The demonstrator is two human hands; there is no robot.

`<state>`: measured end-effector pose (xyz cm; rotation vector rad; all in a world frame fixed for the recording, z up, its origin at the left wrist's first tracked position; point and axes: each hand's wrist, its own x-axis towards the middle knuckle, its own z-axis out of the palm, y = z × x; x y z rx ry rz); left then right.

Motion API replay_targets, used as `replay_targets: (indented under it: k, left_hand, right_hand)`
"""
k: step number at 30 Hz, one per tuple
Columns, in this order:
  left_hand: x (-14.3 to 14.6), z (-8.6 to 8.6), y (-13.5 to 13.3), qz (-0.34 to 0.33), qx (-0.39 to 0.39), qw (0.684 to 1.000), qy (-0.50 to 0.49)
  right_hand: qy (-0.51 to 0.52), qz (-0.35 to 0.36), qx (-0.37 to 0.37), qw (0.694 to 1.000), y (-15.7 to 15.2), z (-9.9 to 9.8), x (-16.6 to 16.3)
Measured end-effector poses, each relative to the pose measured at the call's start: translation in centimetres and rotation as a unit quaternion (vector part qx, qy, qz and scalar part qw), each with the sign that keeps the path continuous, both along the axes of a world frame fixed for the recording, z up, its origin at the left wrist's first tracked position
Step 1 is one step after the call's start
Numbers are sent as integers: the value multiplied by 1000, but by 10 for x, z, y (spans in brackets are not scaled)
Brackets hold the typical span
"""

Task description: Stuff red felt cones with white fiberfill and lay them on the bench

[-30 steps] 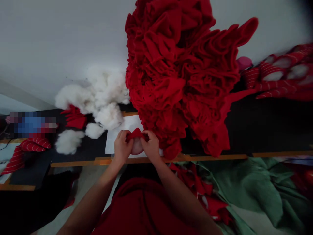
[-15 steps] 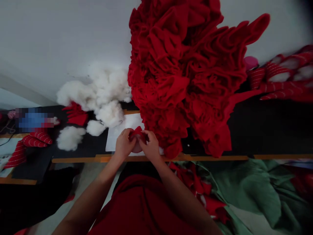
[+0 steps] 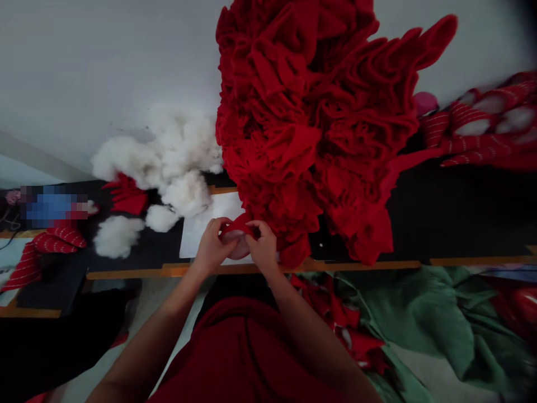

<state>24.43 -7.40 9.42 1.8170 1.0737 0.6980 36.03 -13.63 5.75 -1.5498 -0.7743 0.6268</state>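
Observation:
Between my two hands is a small red felt piece (image 3: pixel 240 222) with a pale, rounded part showing at its lower side. My left hand (image 3: pixel 213 246) pinches its left edge between thumb and fingers. On the other side my right hand (image 3: pixel 263 246) grips the right edge the same way. Both hands are over a white sheet (image 3: pixel 195 226) near the table's front edge. The thumbs and fingers cover part of the piece, so its full shape is hidden.
A tall heap of red felt pieces (image 3: pixel 277 151) rises just beyond my right hand. White stuffing (image 3: pixel 168 157) and a red glove-like piece (image 3: pixel 126 193) lie to the left. Striped red stuffed shapes (image 3: pixel 482 129) are piled at far right. Green cloth (image 3: pixel 419 319) hangs below the table.
My hands have moved slightly apart, and the red felt piece is spread wider between them, with more of its curved edge showing. The view has shifted a little.

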Motion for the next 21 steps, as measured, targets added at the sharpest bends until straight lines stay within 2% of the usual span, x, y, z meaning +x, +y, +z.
replay_targets:
  k: [3,9,14,17,21]
  left_hand:
    - [0,-5,-1,16,15,1000,-5]
    - [-2,-6,2,30,19,998,45]
    - [-1,-3,-2,-17,-25,999,-13]
    - [1,-1,-4,-24,21,999,4]
    - [3,2,-5,-66,94,993,42]
  right_hand:
    - [17,13,8,1000,-3,0,-1]
    - [31,130,77,988,-15,-3,1]
    - [-19,104,45,993,-16,-5,4]
    - [-12,105,35,994,-15,-2,6]
    - [7,91,26,995,-14,4,9]
